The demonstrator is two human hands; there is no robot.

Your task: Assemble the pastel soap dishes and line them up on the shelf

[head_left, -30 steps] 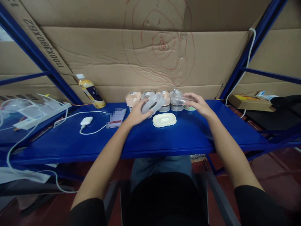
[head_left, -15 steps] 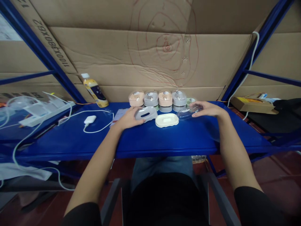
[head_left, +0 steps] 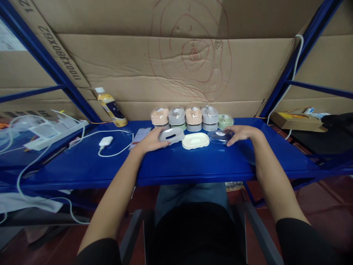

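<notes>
My left hand (head_left: 149,141) grips a grey plastic soap-dish part (head_left: 171,135), which rests low on the blue shelf (head_left: 193,165). My right hand (head_left: 242,134) holds a transparent plastic lid (head_left: 217,137) by its right side, its fingers curled over the rim. Between the hands lies a cream soap dish (head_left: 195,140), touching neither hand. Behind them stands a row of lidded soap boxes: peach (head_left: 159,116), grey (head_left: 176,116), peach (head_left: 193,117), grey (head_left: 209,116) and green (head_left: 225,121).
A phone (head_left: 140,138) and a white charger (head_left: 106,141) with its cable lie left of my left hand. A yellow-labelled bottle (head_left: 111,109) stands at the back left. Cardboard (head_left: 176,70) backs the shelf, and blue uprights frame both sides.
My right hand has lowered the transparent lid toward the shelf, uncovering the green box. The grey part has settled flatter under my left hand, and the view has shifted slightly.
</notes>
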